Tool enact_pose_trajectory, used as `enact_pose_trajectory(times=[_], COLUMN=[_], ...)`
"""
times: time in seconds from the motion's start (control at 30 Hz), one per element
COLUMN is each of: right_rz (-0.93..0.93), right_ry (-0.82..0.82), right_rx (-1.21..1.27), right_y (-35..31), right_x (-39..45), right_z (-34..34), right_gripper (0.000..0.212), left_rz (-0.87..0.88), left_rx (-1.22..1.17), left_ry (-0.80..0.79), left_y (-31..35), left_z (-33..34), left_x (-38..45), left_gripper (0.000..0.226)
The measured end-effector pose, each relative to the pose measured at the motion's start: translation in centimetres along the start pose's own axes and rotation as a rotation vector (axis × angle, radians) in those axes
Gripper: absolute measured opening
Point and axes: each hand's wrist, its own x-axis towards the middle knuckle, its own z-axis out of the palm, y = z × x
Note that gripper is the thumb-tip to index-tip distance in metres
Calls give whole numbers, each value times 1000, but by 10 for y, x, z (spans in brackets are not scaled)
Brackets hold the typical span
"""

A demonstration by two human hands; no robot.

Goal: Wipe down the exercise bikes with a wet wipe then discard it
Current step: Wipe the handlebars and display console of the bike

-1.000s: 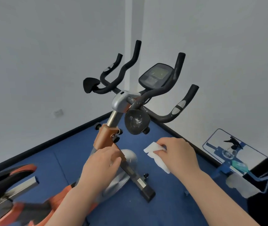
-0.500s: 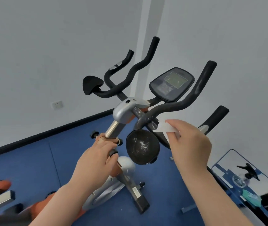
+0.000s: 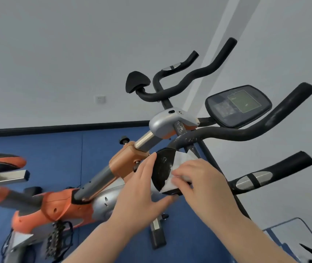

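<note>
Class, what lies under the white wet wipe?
The wet wipe lies on the black elbow pad. The right hand presses it; the covered pad surface cannot be seen.
</note>
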Motion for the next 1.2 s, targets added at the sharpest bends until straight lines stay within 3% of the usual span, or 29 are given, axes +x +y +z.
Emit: enact_pose_trajectory(times=[0.1,0.23,0.4,0.67,0.73,0.8,0.87,0.93,1.07,1.13,1.2], right_rz=[31,-138,-37,-124,-132,-88,-33,-11,-42,-47,-39], right_ry=[-122,-20,-148,58,-50,-305,-450,-360,38,23,-176], right_rx=[27,6,28,-23,-39,-42,-12,-16,-51,-66,-94], right_y=[3,0,13,-4,-10,-11,-9,-3,-5,-14,-22], right_x=[27,45,30,46,48,45,44,47,50,47,44], right_z=[-5,3,-7,14,16,13,2,-4,10,21,22], right_gripper=[7,9,16,6,1,8,9,7,5,7,13], left_rz=[-15,-50,-61,-98,-122,-131,-130,-125,-101,-91,-81], left_rx=[-15,-27,-39,-112,-134,-161,-158,-141,-136,-163,-184], left_ry=[42,54,38,53,55,45,21,4,-6,-5,-8], left_y=[1,0,2,-6,-7,-8,-9,-11,-14,-14,-13], left_z=[4,9,6,5,5,4,2,-1,-4,-4,-3], left_x=[-1,-5,-5,-6,-6,-4,-3,-2,0,1,2], left_gripper=[92,96,90,97,101,103,104,103,102,100,99])
